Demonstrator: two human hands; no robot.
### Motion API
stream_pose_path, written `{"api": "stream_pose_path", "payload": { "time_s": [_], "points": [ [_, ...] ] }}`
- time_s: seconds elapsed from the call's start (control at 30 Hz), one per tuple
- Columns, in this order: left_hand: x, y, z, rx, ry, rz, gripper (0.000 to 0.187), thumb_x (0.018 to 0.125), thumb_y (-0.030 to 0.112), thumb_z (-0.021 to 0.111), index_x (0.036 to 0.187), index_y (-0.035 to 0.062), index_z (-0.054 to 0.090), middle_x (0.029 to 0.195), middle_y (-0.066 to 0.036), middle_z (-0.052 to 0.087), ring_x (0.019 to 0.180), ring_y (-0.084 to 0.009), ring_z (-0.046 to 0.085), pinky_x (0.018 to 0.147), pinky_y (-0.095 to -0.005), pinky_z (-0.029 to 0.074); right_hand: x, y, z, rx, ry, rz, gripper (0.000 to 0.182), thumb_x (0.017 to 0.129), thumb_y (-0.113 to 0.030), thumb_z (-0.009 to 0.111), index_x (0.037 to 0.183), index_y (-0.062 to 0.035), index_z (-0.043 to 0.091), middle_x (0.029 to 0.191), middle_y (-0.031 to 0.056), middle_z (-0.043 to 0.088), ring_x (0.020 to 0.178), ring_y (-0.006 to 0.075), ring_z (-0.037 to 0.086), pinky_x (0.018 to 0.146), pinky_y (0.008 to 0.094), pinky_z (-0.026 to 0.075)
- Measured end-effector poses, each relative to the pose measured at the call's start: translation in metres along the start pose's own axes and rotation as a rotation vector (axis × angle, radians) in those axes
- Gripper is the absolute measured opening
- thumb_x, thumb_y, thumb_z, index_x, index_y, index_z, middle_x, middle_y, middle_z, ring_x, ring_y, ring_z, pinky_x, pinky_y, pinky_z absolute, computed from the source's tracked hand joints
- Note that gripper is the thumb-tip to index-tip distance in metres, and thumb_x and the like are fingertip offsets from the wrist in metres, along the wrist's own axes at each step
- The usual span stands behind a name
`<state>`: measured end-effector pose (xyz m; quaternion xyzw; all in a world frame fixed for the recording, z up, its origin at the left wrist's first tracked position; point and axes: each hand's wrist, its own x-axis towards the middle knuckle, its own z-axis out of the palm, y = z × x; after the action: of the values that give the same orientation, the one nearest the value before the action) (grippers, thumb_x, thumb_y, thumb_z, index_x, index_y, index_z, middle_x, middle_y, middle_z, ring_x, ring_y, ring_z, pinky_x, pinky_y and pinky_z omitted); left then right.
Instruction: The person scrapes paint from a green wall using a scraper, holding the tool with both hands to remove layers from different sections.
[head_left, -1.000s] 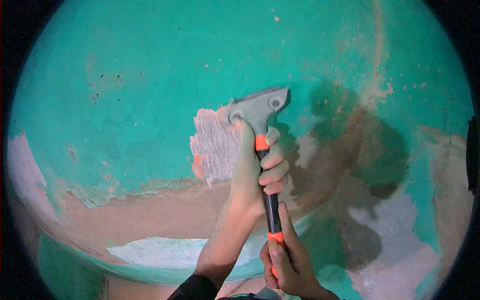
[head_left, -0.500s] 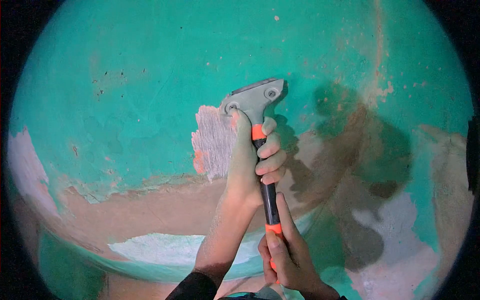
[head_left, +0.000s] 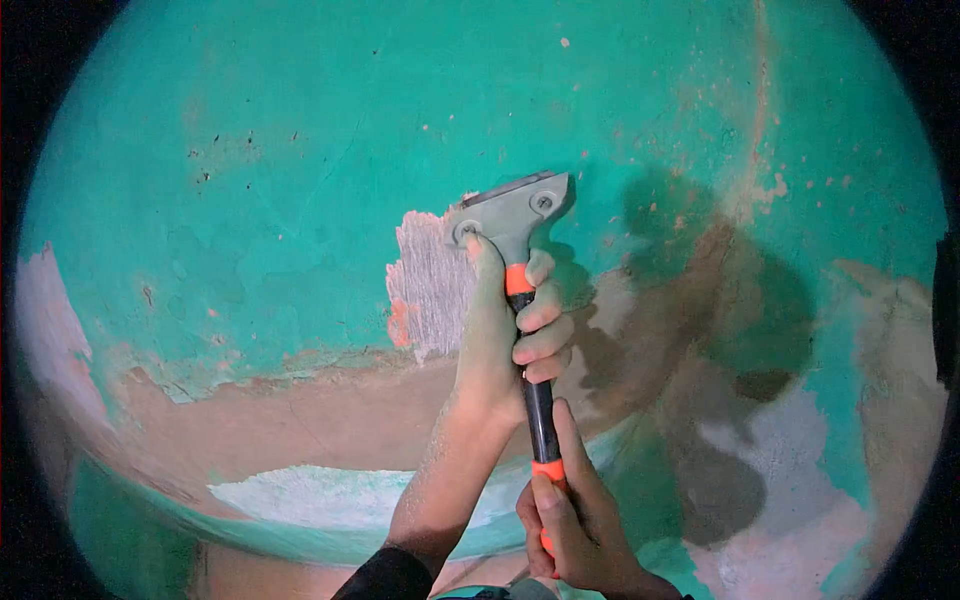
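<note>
the green-painted wall [head_left: 300, 110] fills most of the view. a brown bare band [head_left: 300, 420] crosses its lower part, and a dark shadow [head_left: 765, 320] falls toward its right edge. a whitish patch [head_left: 320, 497] lies below the band, nearer the wall's lower edge.

the long-handled scraper [head_left: 518, 283], with a black handle and orange collars, stands head up, slightly tilted, in front of the middle of the wall. the left hand [head_left: 490, 335] is wrapped around the upper handle, thumb against the grey head [head_left: 512, 222]. the right hand [head_left: 580, 520] is closed on the lower end, index finger extended along the handle. a streaked bare patch [head_left: 430, 285] sits above the band; the left corner of the head overlaps its upper right edge.

change noted: compared with half a second ago, the head sits slightly lower on the wall, with both grips unaltered. the patch's visible outline shows no clear difference. judgement: a short draw-back within a scraping stroke, not a regrip; progress over this interval appears slight.

blade [head_left: 508, 190]: whether it touches the paint cannot be told. a pinkish fleck [head_left: 467, 196] shows just beyond its left end.
</note>
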<state>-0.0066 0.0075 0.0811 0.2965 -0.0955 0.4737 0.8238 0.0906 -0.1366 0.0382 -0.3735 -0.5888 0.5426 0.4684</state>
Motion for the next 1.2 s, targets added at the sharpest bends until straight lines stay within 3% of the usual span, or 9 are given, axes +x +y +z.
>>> {"api": "stream_pose_path", "payload": {
  "time_s": [0.43, 0.57, 0.6, 0.87, 1.03, 1.07, 1.2],
  "points": [
    [-0.003, 0.001, -0.004, -0.028, -0.002, 0.019, 0.049, 0.096, 0.060, 0.031, 0.086, 0.0135, 0.043, 0.058, 0.005, 0.032, 0.035, -0.0030, 0.025, 0.027, -0.0179, 0.023, 0.001, 0.016, 0.003, 0.021, 0.005, -0.035, 0.065, 0.101, -0.020, 0.033, 0.150, -0.0069, -0.007, 0.072, 0.0078, 0.047, 0.042, 0.0080, 0.042, 0.040, 0.0226, 0.040],
    [-0.005, 0.001, 0.002, 0.044, 0.090, 0.054, 0.050, 0.095, 0.062, 0.032, 0.086, 0.0144, 0.042, 0.057, 0.006, 0.031, 0.034, -0.0029, 0.024, 0.027, -0.0185, 0.022, 0.001, 0.015, 0.001, 0.014, -0.001, -0.018, 0.065, 0.101, -0.021, 0.034, 0.151, -0.0077, -0.006, 0.071, 0.0073, 0.046, 0.042, 0.0083, 0.042, 0.040, 0.0227, 0.040],
    [-0.006, -0.001, -0.004, 0.030, 0.014, 0.031, 0.049, 0.095, 0.062, 0.032, 0.086, 0.0147, 0.042, 0.057, 0.006, 0.031, 0.034, -0.0029, 0.024, 0.027, -0.0185, 0.022, 0.000, 0.019, 0.001, 0.003, 0.011, -0.003, 0.066, 0.101, -0.021, 0.035, 0.151, -0.0079, -0.005, 0.070, 0.0072, 0.046, 0.042, 0.0084, 0.042, 0.040, 0.0227, 0.040],
    [-0.008, 0.002, -0.006, 0.180, 0.082, -0.010, 0.054, 0.090, 0.070, 0.032, 0.084, 0.0176, 0.042, 0.059, 0.008, 0.030, 0.038, -0.0032, 0.025, 0.031, -0.0185, 0.022, 0.003, 0.016, 0.003, -0.029, 0.027, -0.010, 0.063, 0.100, -0.019, 0.032, 0.151, -0.0067, -0.003, 0.067, 0.0067, 0.045, 0.042, 0.0082, 0.041, 0.040, 0.0230, 0.040],
    [0.000, 0.004, 0.001, 0.082, 0.074, -0.037, 0.056, 0.087, 0.073, 0.032, 0.083, 0.0181, 0.042, 0.057, 0.008, 0.029, 0.037, -0.0033, 0.023, 0.032, -0.0189, 0.022, 0.010, 0.009, 0.000, -0.015, 0.035, -0.031, 0.063, 0.100, -0.022, 0.034, 0.152, -0.0102, -0.001, 0.067, 0.0062, 0.045, 0.042, 0.0079, 0.040, 0.040, 0.0228, 0.039],
    [-0.002, 0.003, -0.001, 0.101, 0.087, -0.035, 0.057, 0.087, 0.074, 0.031, 0.082, 0.0181, 0.042, 0.057, 0.008, 0.029, 0.037, -0.0032, 0.022, 0.032, -0.0189, 0.022, 0.011, 0.019, -0.002, -0.039, 0.045, -0.075, 0.063, 0.100, -0.022, 0.034, 0.152, -0.0114, -0.001, 0.066, 0.0050, 0.045, 0.042, 0.0080, 0.040, 0.040, 0.0224, 0.038],
    [-0.028, -0.021, -0.044, 0.165, 0.244, -0.146, 0.058, 0.087, 0.074, 0.028, 0.081, 0.0175, 0.042, 0.055, 0.008, 0.028, 0.036, -0.0039, 0.021, 0.031, -0.0191, 0.019, -0.003, 0.088, -0.004, 0.076, 0.062, 0.069, 0.065, 0.102, -0.023, 0.035, 0.151, -0.0115, -0.006, 0.065, 0.0049, 0.048, 0.044, 0.0092, 0.042, 0.043, 0.0229, 0.038]
  ]
}}
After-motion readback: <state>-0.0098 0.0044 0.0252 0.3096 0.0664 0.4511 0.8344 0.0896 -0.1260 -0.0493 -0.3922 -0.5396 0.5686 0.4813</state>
